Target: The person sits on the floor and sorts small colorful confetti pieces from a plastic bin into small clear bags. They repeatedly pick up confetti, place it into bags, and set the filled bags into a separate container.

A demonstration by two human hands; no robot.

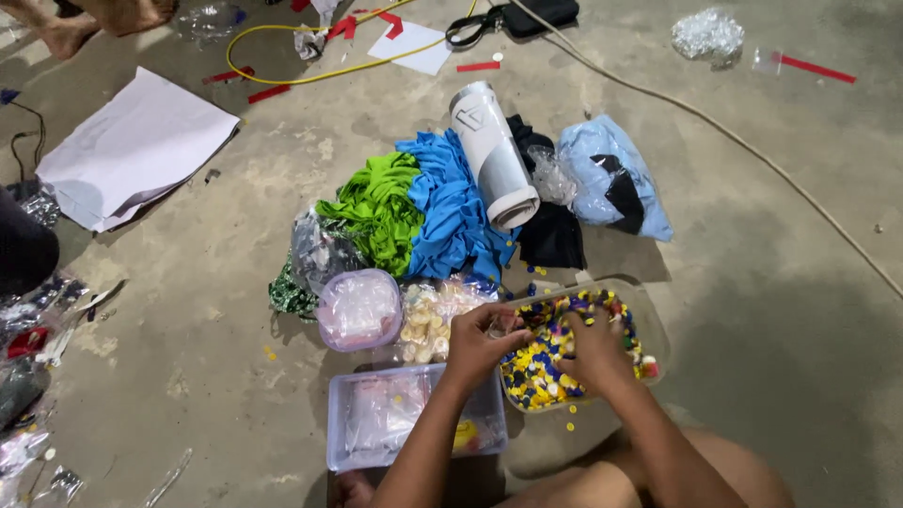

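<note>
A clear plastic tray (649, 325) on the concrete floor holds a heap of small yellow, blue and mixed-colour buttons (541, 367). My right hand (594, 350) lies in the heap, fingers down among the buttons. My left hand (482, 341) is at the tray's left edge, fingers pinched together; whether it holds a button I cannot tell. A rectangular clear box (376, 414) with small plastic bags sits under my left forearm. A round clear tub (359, 309) and a bag of pale buttons (428, 320) stand just left of my hands.
Folded green cloth (381, 212), blue cloth (456, 212), black cloth (550, 235), a rolled white sheet (494, 155) and a bagged blue garment (611, 179) lie beyond the tray. White paper (132, 146), a yellow cable (310, 71) and another person's feet (85, 23) are further back. Loose buttons dot the floor.
</note>
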